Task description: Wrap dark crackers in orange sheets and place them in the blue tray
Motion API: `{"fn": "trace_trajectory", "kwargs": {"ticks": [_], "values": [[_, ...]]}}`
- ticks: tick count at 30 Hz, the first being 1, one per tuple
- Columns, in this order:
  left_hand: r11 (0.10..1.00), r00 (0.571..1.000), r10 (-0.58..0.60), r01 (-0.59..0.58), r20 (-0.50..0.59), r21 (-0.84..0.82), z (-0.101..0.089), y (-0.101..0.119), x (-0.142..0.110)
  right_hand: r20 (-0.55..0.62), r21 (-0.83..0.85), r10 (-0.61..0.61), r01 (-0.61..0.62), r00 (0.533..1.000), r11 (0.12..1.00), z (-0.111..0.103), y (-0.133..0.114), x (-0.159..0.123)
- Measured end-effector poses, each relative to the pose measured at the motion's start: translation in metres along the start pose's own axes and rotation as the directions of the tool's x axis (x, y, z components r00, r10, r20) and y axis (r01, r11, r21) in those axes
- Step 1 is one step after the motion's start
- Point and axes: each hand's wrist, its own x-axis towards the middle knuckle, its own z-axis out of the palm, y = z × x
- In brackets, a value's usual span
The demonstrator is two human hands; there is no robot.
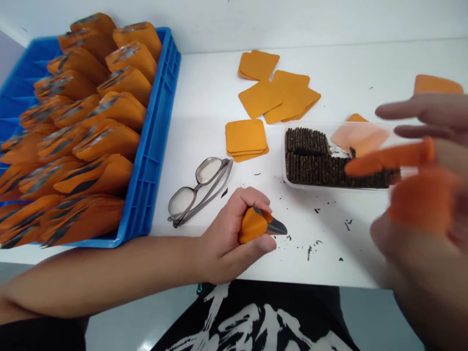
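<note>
My left hand (234,234) is closed round a curled orange pouch (253,225) whose dark grey inner edge sticks out to the right. It is just above the front part of the white table. My right hand (431,165), blurred, hovers at the right with its fingers apart and no object visible in it. Orange covers sit on some of its fingers. Below and behind it stands a clear plastic tub (285,168) with two rows of thin dark brown pieces (314,168) on edge. The tub's right end is partly hidden by this hand.
At the left, a blue crate (146,195) holds many orange pouches (120,109). Eyeglasses (197,187) lie beside it. Flat orange squares (246,136) are stacked mid-table, with more squares (278,95) behind and another (437,84) far right. Dark crumbs (309,252) dot the white table (256,263).
</note>
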Motion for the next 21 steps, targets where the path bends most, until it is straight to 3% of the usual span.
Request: {"fn": "trace_trajectory", "kwargs": {"ticks": [3,5,8,11,15,21], "values": [[0.998,0.999,0.036,-0.037,0.024,0.057,-0.002,0.000,0.000,-0.041,-0.193,0.154,-0.159,0.987,0.968,0.006,0.027,0.013],[0.994,0.997,0.068,-0.071,0.048,0.082,-0.003,-0.001,0.000,0.067,-0.287,0.276,-0.247,0.959,0.926,0.010,0.039,0.019],[0.988,0.991,0.097,-0.107,0.090,0.113,-0.005,-0.001,0.001,0.274,-0.414,0.452,-0.320,0.849,0.852,0.012,0.044,0.025],[0.982,0.983,0.107,-0.127,0.146,0.137,-0.007,0.000,0.002,0.346,-0.386,0.543,-0.411,0.765,0.826,0.013,0.041,0.033],[0.977,0.981,0.112,-0.137,0.158,0.162,-0.008,0.002,0.004,0.347,-0.252,0.520,-0.457,0.781,0.853,0.015,0.040,0.040],[0.987,0.983,0.079,-0.100,0.164,0.127,-0.004,0.002,0.002,0.194,-0.160,0.496,-0.472,0.846,0.867,0.004,0.054,0.035]]}}
